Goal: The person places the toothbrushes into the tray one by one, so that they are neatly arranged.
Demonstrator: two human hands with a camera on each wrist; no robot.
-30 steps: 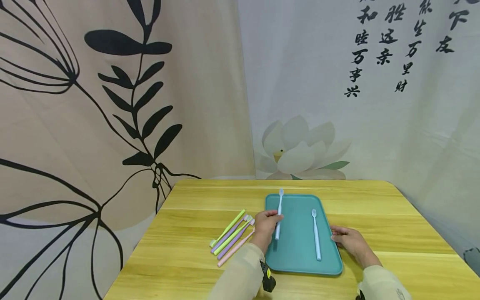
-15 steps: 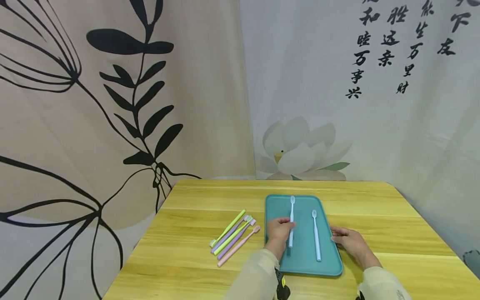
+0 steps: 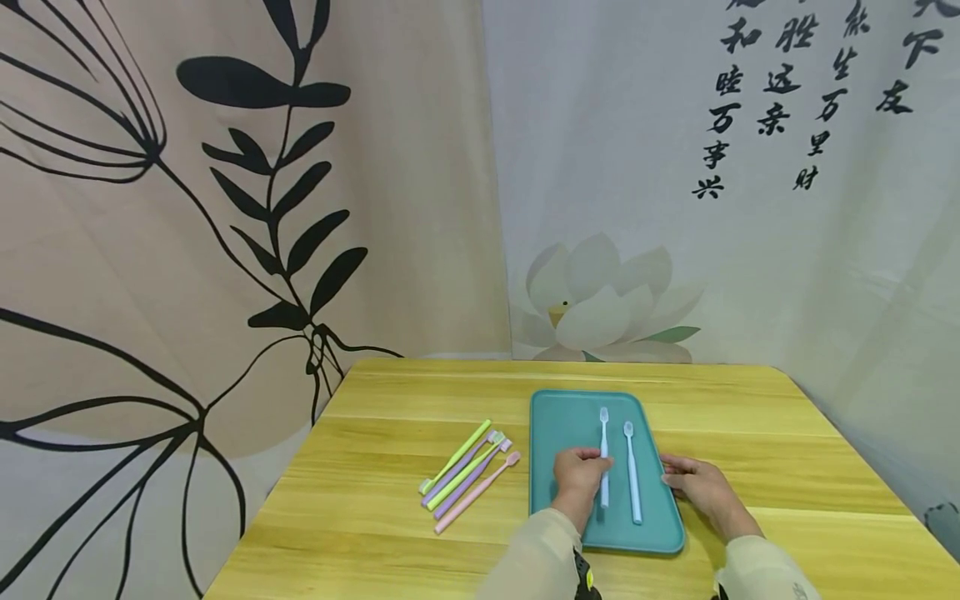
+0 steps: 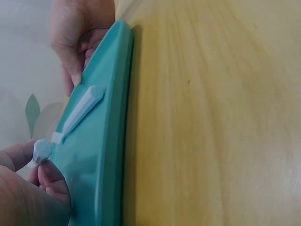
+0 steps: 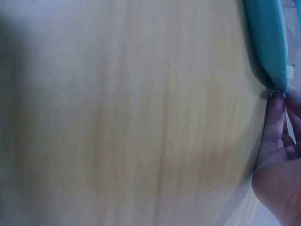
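Note:
My left hand [image 3: 579,482] pinches a light blue toothbrush [image 3: 604,433] by its handle, over the teal tray [image 3: 562,425]. In the left wrist view, the butt end of this toothbrush [image 4: 42,149] points at the camera between thumb and fingers. A second light blue toothbrush [image 3: 633,475] lies in the tray just right of the held one, roughly parallel, bristle end away from me. At the tray's right side, my right hand [image 3: 705,490] grips the rim between thumb and fingers, which the right wrist view shows meeting at the edge.
Left of the tray, several toothbrushes lie slantwise on the wooden table [image 3: 360,517]: green [image 3: 465,454], purple [image 3: 471,477] and a pink toothbrush [image 3: 476,493] nearest the tray. A printed cloth backdrop [image 3: 420,208] hangs behind the table.
My left hand has carried its light blue toothbrush rightward and nearer me, from the tray's left side to beside the other light blue one. The right hand stays at the rim.

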